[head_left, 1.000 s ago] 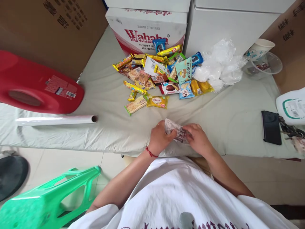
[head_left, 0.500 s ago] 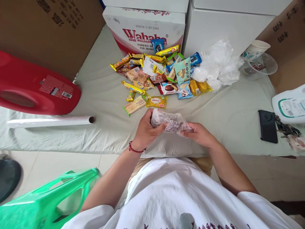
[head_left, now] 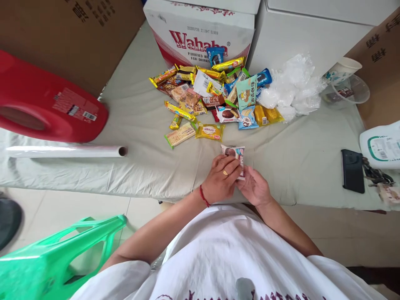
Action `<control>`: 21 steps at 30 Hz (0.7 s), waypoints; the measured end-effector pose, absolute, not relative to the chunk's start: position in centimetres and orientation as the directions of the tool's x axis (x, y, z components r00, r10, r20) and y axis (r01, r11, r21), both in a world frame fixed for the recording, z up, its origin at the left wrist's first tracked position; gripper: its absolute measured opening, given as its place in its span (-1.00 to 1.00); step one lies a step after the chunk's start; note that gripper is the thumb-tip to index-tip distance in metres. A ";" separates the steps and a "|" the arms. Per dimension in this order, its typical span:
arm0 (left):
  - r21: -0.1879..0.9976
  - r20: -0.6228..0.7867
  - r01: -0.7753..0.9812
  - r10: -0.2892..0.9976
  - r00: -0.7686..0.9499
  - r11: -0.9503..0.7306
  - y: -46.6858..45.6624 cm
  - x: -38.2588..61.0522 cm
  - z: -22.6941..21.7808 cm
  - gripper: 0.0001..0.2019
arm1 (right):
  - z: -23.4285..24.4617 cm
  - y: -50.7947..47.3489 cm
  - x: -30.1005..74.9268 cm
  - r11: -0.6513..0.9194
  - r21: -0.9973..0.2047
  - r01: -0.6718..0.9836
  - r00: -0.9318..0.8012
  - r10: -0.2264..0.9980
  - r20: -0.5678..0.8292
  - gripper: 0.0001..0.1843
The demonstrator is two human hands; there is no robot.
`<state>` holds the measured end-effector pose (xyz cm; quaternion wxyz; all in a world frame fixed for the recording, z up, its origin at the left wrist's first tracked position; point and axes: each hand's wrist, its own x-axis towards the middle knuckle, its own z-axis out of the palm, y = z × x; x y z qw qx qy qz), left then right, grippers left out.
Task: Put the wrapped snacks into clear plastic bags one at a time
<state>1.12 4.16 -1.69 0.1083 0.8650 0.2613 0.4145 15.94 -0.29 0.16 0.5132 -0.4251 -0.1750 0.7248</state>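
A small snack packet [head_left: 239, 152] with a chocolate pie picture and purple lettering is between my hands, just above the cloth near the front edge. My left hand [head_left: 220, 178], with a ring and a red bracelet, lies over it, fingers curled on its front. At its lower right, my right hand [head_left: 254, 185] grips the packet, its fingers partly hidden by the left hand. Beyond my hands lie a yellow cake packet [head_left: 209, 132], a wafer packet [head_left: 181, 134] and a heap of wrapped snacks [head_left: 214, 99].
Crumpled clear plastic [head_left: 292, 89] lies right of the heap, beside a paper cup [head_left: 343, 68] and plastic tub [head_left: 359, 89]. A phone [head_left: 352, 171] is at right. On the left are a film roll [head_left: 65, 151] and red jug [head_left: 62, 104]. Boxes [head_left: 200, 31] stand behind.
The packet has turned, now showing its chocolate picture instead of a greyish, film-like side with print. My left hand has moved right and over it. The view has shifted slightly.
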 end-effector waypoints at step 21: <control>0.363 0.387 0.853 0.894 0.229 -0.375 3.6 -11.1 -4.3 -0.70 | 5.9 16.0 54.0 -0.148 -0.962 0.231 0.788 0.608 0.096 -0.65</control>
